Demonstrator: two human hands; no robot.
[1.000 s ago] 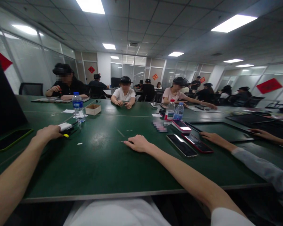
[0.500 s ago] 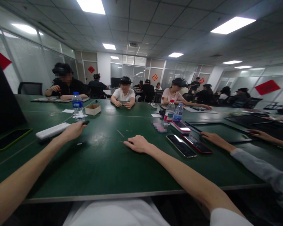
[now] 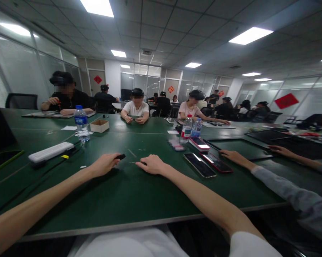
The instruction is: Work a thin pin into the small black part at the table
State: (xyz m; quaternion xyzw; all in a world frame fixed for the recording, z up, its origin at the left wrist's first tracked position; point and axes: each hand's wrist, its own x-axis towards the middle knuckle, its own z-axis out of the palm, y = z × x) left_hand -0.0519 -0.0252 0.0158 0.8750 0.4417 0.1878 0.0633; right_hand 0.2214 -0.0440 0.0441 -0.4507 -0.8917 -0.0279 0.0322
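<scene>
My left hand (image 3: 105, 165) is closed around a small black object (image 3: 120, 156), whose stubby end sticks out past the fingertips toward the right. What kind of object it is I cannot make out. Palm down on the green table (image 3: 107, 203), my right hand (image 3: 151, 165) rests a short way to the right, its thumb and forefinger apart. Just off its fingertips lies a thin pale sliver (image 3: 132, 162). The two hands do not touch.
On the left are a white oblong case (image 3: 50, 152), a black cable with a yellow tag (image 3: 65, 157), a water bottle (image 3: 82, 123) and an open box (image 3: 99, 125). Phones (image 3: 199, 165) and two bottles (image 3: 186, 127) stand right, beside a co-worker's hand (image 3: 234, 157).
My left hand has moved right with the black object, from beside the water bottle to near my right hand. My right hand stays on the table. The whole view has shifted slightly.
</scene>
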